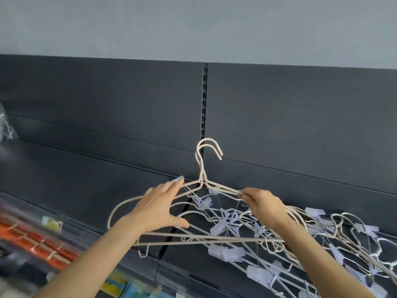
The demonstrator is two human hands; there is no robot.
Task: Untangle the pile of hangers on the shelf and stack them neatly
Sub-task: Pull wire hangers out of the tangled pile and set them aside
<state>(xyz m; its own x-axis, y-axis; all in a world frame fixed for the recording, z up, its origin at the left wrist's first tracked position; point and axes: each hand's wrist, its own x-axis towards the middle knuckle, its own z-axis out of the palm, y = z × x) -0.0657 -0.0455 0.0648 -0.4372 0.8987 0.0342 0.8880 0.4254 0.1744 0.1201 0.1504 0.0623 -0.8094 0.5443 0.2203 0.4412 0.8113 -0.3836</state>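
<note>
Two beige wire hangers (203, 168) are held together above the dark shelf (90, 190), their hooks pointing up and nearly aligned. My left hand (156, 208) lies spread over their left shoulder, fingers on the upper wire and thumb by the lower bar. My right hand (262, 204) pinches their right shoulder wire. Beneath and to the right lies a tangled pile of hangers (279, 244), beige wire ones mixed with white ones carrying clear plastic clips.
A dark back panel with a slotted upright (205, 100) rises behind the shelf. Orange packaged goods (36, 241) hang below on the left, blurred. Colourful packs (120, 287) sit under the shelf edge. A clear plastic bag (5, 125) shows at far left.
</note>
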